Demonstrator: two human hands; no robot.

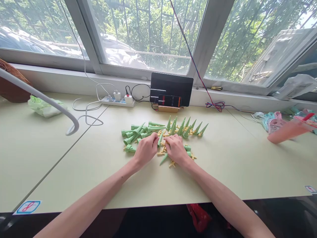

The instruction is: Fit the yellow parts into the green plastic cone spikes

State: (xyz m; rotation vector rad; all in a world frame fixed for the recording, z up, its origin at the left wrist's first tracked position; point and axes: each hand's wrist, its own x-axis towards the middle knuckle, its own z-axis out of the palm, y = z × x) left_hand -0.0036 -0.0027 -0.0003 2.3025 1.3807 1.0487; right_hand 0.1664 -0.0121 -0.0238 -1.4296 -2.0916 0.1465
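Observation:
My left hand [147,146] is closed, its thumb and fingertips pinching a green plastic spike [160,140] that points up and away. Just to the right, my right hand [177,148] has its fingers curled together above small yellow pegs [161,153]; what its fingertips hold is hidden. Loose green spikes [133,136] with wide ribbed ends lie heaped beyond and left of my left hand. Behind my right hand stand several upright green spikes [187,129], points up, with yellow pieces at their bases. A single green spike [163,159] lies under my right hand.
A black tablet [171,86] with a phone leans on a stand [168,108] at the back. A power strip [118,101] and white cables lie left of it. A cup with pink drink [284,131] tilts at the right. A green packet [46,106] lies far left.

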